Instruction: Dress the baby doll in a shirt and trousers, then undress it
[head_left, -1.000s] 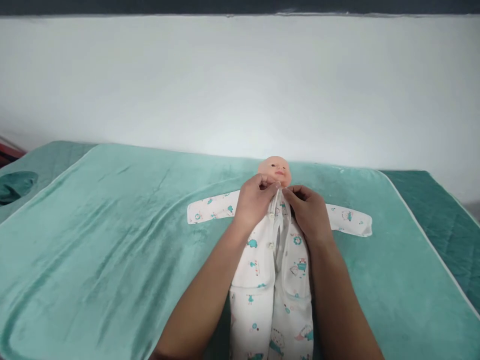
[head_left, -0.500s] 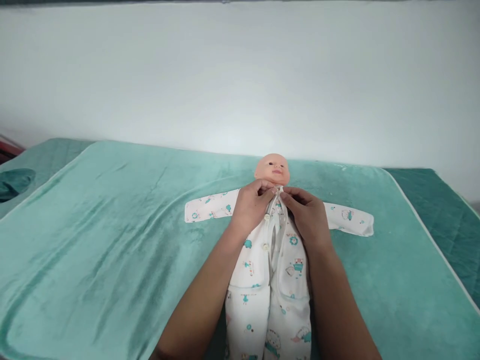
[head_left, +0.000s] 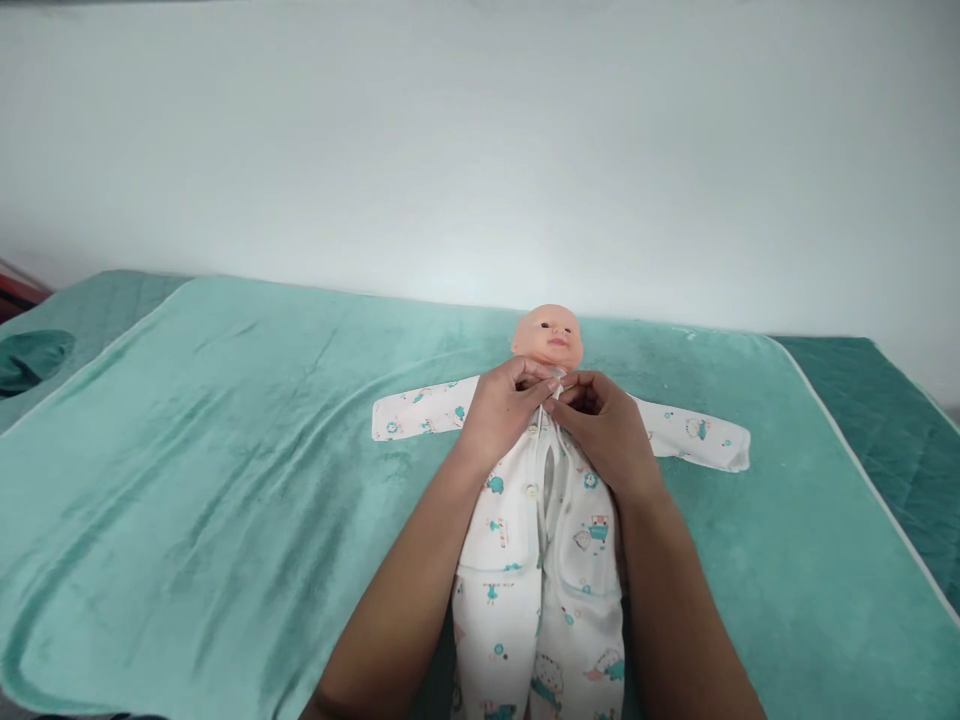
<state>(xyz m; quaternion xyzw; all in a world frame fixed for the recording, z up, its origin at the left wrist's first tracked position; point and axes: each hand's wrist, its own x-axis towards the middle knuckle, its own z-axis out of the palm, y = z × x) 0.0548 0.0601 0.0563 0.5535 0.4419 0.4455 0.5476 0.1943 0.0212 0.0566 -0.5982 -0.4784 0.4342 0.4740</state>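
Observation:
A baby doll (head_left: 548, 336) lies on its back, dressed in a white printed jacket (head_left: 501, 515) and matching trousers (head_left: 495, 640). Its sleeves stretch out to both sides. Just under the chin, my left hand (head_left: 504, 405) pinches the jacket's left-side front edge at the collar. My right hand (head_left: 609, 425) pinches the other front edge there, its fingertips touching those of my left. Buttons (head_left: 532, 491) show down the left-side edge, and the front gapes below my hands. Whatever fastener sits between my fingertips is hidden.
A smooth green blanket (head_left: 225, 450) with creases on its left half lies under the doll. Darker quilted bedding (head_left: 862, 420) shows beyond its edges. A pale wall (head_left: 480, 150) rises behind. A dark green bundle (head_left: 34, 362) is at the far left.
My right fingertips have moved slightly left and down, bringing the two collar edges together. The left hand has barely moved. The view has shifted a little.

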